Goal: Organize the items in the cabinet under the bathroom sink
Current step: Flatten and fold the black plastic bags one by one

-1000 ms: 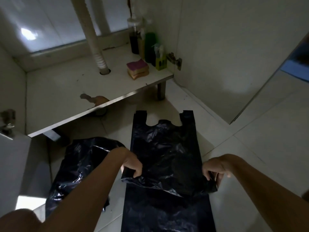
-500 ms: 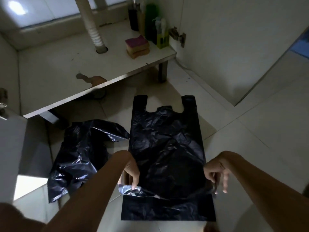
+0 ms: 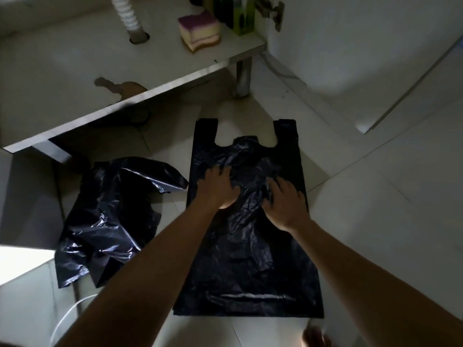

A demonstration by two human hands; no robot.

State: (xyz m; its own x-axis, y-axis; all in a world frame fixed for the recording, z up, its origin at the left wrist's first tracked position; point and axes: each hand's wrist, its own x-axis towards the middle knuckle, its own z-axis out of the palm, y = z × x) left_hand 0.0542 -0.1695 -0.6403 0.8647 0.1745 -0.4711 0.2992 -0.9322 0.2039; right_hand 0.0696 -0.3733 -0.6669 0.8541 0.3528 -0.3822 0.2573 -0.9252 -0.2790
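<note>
Head view: the flat black bag point(image 3: 250, 261) lies spread on the floor tiles point(image 3: 375, 221) right in front of the person, its long axis running straight away from them, the two handles point(image 3: 205, 132) at the far end towards the cabinet and the bottom seam nearest. Both hands rest on its upper middle, side by side: the left hand point(image 3: 218, 190) and the right hand point(image 3: 285, 204) are flat, fingers spread, pressing the film down and gripping nothing. The left sits slightly farther out. Any smoothing or fold would likely run along that axis. Just to the left lies a second, crumpled black bag point(image 3: 110, 216). Beyond, the cabinet shelf point(image 3: 75, 78) carries a sponge point(image 3: 199, 31), bottles point(image 3: 240, 13) and a drain hose point(image 3: 125, 16)
</note>
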